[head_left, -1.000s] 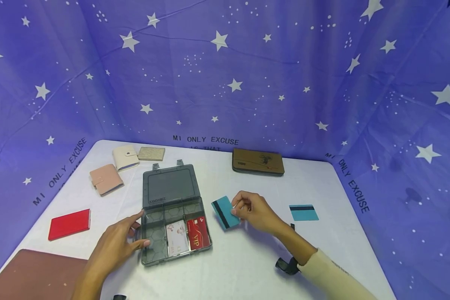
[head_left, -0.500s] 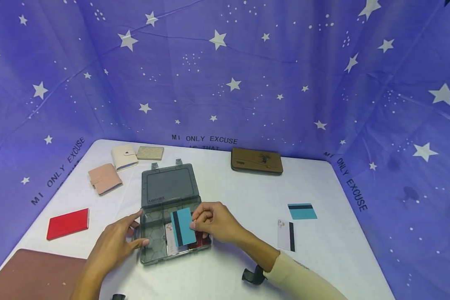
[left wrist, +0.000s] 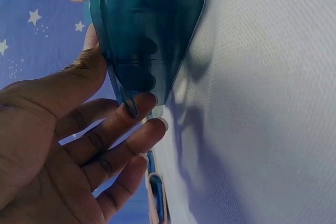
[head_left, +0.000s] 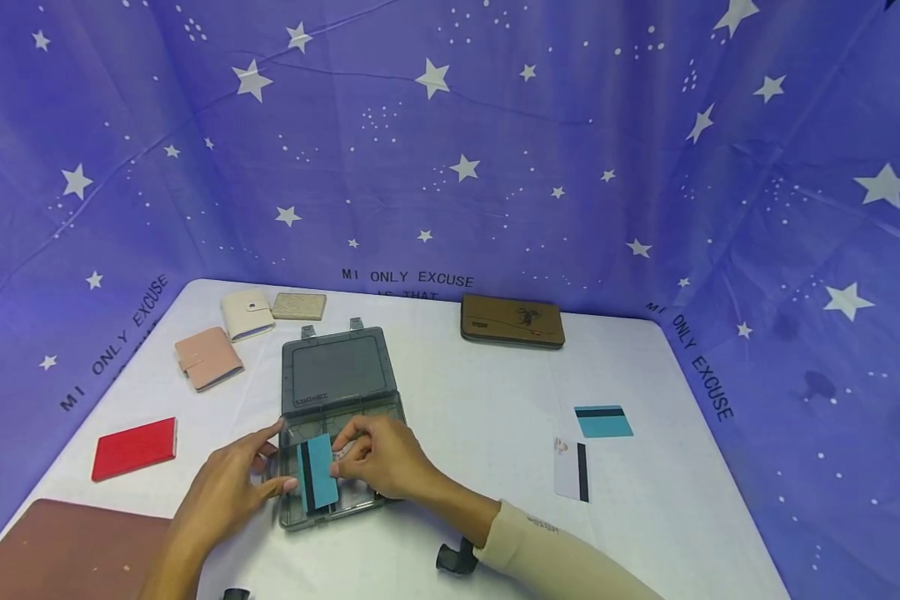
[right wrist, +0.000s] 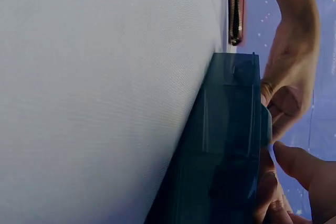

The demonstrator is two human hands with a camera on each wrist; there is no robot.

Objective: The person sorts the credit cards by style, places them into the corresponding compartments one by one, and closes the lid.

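A grey translucent compartment box (head_left: 337, 367) lies with its lid tipped back. My left hand (head_left: 225, 483) grips its left wall, thumb over the rim and fingers outside; the left wrist view shows the thumb (left wrist: 86, 72) at the box edge. My right hand (head_left: 390, 458) pinches the right edge of a blue card with a black stripe (head_left: 321, 479), held over the left front compartment. That hand mostly hides the white and red cards in the box. In the right wrist view the box wall (right wrist: 226, 124) stands beside the right thumb (right wrist: 302, 163).
Right of the box lie another blue striped card (head_left: 604, 422) and a white striped card (head_left: 572, 471). A brown wallet (head_left: 512, 321) is at the back. On the left are a red case (head_left: 135, 450), pink (head_left: 210, 358) and cream (head_left: 247, 314) card holders, and a brown flat pad (head_left: 67, 550).
My right hand has carried the blue card leftward from beside the box, across its right compartments, to the left one. The white striped card on the right has come into view. The left hand stays.
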